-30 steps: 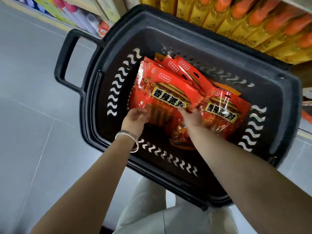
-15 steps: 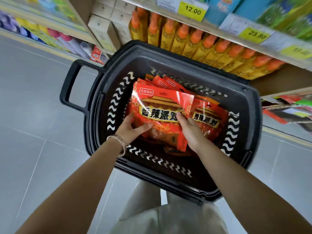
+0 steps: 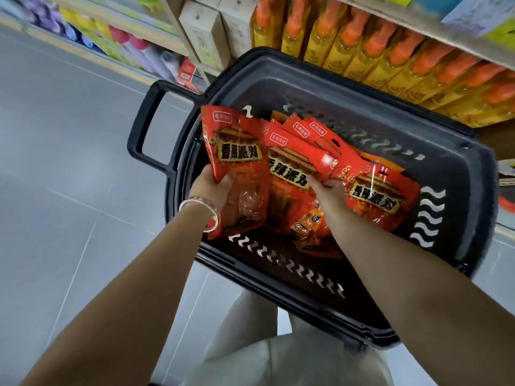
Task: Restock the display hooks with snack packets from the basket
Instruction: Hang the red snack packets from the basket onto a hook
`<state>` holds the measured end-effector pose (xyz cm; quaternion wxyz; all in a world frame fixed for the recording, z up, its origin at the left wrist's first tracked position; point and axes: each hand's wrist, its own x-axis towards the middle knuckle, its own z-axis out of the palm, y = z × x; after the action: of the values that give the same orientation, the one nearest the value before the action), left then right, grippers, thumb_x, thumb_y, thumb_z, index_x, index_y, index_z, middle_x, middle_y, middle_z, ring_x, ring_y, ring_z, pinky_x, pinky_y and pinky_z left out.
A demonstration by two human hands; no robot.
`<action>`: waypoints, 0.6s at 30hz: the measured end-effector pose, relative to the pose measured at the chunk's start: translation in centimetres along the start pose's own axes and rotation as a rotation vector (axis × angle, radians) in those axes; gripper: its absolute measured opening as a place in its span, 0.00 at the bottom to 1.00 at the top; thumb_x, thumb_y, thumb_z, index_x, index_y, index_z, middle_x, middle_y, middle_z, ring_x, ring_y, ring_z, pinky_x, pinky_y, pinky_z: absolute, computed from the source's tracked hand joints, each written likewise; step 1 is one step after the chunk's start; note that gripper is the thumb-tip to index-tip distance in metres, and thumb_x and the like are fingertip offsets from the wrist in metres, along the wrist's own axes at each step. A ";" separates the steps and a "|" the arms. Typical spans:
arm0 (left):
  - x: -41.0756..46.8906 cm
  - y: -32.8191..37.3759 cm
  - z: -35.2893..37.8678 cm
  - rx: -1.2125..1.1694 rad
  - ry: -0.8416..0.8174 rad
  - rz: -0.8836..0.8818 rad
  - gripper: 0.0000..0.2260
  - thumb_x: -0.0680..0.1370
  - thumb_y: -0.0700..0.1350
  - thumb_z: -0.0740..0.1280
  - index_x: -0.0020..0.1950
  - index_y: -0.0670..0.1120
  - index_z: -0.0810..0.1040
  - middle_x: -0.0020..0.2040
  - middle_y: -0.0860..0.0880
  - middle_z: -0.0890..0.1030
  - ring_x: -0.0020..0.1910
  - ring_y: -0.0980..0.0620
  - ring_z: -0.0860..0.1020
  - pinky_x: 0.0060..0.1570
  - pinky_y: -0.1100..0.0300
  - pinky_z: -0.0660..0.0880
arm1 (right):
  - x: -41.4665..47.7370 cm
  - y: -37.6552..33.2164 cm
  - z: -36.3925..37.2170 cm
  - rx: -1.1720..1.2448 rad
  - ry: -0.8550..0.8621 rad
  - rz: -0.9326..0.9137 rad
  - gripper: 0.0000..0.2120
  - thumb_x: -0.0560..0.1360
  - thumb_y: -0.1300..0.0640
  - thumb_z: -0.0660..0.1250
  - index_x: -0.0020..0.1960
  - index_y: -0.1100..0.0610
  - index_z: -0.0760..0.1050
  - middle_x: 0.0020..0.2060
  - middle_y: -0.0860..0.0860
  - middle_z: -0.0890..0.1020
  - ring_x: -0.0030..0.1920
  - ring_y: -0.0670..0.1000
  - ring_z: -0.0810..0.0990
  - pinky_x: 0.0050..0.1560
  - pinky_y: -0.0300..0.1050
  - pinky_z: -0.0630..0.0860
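A black plastic basket (image 3: 459, 174) stands on the floor below me and holds several red snack packets with yellow lettering. My left hand (image 3: 213, 188), with a silver bracelet on the wrist, grips one red packet (image 3: 237, 162) by its left edge and holds it raised and tilted over the basket's left side. My right hand (image 3: 327, 195) rests on the pile, fingers closed on the edge of a second red packet (image 3: 295, 165). Another red packet (image 3: 379, 196) lies to its right. No display hooks are in view.
A shelf of yellow bottles with orange caps (image 3: 390, 62) runs behind the basket, with pale boxes (image 3: 206, 34) to its left. The basket's handle (image 3: 145, 121) sticks out to the left over grey tiled floor (image 3: 69, 162). My pale trousers (image 3: 278, 358) show below.
My left hand has lifted one packet off the pile and swung it up to the left. My right hand has stayed on the pile. The camera has moved closer to the basket.
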<state>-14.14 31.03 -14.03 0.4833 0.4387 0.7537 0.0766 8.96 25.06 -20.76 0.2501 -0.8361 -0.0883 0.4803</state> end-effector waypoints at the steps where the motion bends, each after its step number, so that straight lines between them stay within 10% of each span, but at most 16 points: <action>1: 0.0 -0.1 0.1 -0.011 0.001 -0.002 0.03 0.77 0.53 0.64 0.49 0.56 0.73 0.39 0.57 0.78 0.38 0.56 0.77 0.33 0.62 0.70 | 0.0 0.1 0.1 -0.018 0.013 0.008 0.15 0.70 0.45 0.73 0.35 0.52 0.71 0.32 0.47 0.76 0.34 0.50 0.76 0.32 0.39 0.66; 6: -0.3 0.1 -0.2 -0.223 -0.048 -0.124 0.03 0.75 0.51 0.67 0.43 0.55 0.75 0.41 0.54 0.81 0.42 0.51 0.80 0.45 0.56 0.77 | -1.5 1.5 -0.4 -0.165 0.014 -0.007 0.33 0.73 0.42 0.68 0.71 0.58 0.65 0.66 0.55 0.73 0.66 0.60 0.72 0.64 0.50 0.68; 13: -3.6 2.0 -1.1 -0.356 -0.182 -0.213 0.25 0.66 0.57 0.73 0.58 0.45 0.77 0.50 0.46 0.82 0.50 0.45 0.81 0.54 0.49 0.77 | -8.1 3.8 -6.4 0.017 0.006 -0.047 0.10 0.73 0.51 0.71 0.49 0.57 0.78 0.46 0.57 0.82 0.52 0.60 0.81 0.57 0.58 0.76; 18: -8.1 3.3 -0.6 -0.105 -0.176 -0.084 0.29 0.72 0.67 0.63 0.59 0.45 0.77 0.51 0.45 0.78 0.52 0.44 0.77 0.60 0.53 0.70 | -13.9 3.7 -11.6 0.094 0.041 -0.263 0.06 0.73 0.55 0.71 0.50 0.51 0.80 0.38 0.48 0.82 0.40 0.47 0.79 0.46 0.42 0.76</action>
<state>-11.50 27.24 -6.56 0.5726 0.3859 0.7211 0.0566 11.14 12.62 -7.27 0.3515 -0.8142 -0.1697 0.4298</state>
